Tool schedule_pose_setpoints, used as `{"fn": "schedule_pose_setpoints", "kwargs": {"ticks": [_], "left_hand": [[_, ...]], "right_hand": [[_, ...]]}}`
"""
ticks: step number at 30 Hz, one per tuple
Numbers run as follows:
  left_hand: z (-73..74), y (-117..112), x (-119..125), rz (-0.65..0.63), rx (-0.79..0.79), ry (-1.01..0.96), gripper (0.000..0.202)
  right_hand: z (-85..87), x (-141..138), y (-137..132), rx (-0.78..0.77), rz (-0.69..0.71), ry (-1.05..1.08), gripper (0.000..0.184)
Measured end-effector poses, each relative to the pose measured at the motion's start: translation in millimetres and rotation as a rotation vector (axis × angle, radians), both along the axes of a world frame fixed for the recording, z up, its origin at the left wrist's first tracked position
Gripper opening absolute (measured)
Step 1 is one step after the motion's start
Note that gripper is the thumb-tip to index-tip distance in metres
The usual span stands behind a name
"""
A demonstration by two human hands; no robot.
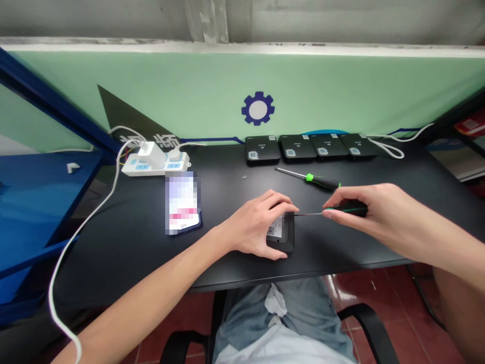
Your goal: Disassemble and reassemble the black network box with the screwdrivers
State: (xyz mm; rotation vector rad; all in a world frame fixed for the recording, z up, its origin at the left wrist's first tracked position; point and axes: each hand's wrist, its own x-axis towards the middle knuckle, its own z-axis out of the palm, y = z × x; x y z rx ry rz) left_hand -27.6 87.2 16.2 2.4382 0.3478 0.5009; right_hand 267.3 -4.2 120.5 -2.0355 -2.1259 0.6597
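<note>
A small black device with a label on its upper face lies near the front edge of the black desk. My left hand is closed round it, thumb at the front and fingers over the top. My right hand grips a screwdriver with a black and green handle. Its thin shaft runs level to the left, and the tip meets the device's right edge beside my left fingertips.
A second screwdriver with a green collar lies further back, with tiny screws to its left. Several black devices line the green partition. A phone and a white power strip with cables sit at left.
</note>
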Motion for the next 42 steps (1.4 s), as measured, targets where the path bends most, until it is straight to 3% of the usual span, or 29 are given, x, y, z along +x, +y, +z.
{"fn": "schedule_pose_setpoints", "kwargs": {"ticks": [12, 20, 32, 37, 42], "left_hand": [[-0.4, 0, 1, 0.008, 0.004, 0.01, 0.088], [-1.5, -1, 1, 0.005, 0.003, -0.015, 0.09], [-1.0, -2, -1, 0.036, -0.012, -0.022, 0.1], [0.4, -2, -2, 0.036, -0.035, -0.031, 0.104], [0.4, -1, -2, 0.035, -0.05, -0.032, 0.106]], "right_hand": [[3.8, -4, 41, -0.026, 0.18, -0.13, 0.041], [10.1, -1, 20, -0.122, 0.002, 0.031, 0.053], [-32.7, 11, -18, -0.134, -0.341, 0.388, 0.073], [-32.5, 12, -21, -0.04, -0.391, 0.349, 0.071], [-27.6, 10, -11, -0.018, -0.324, 0.282, 0.067]]}}
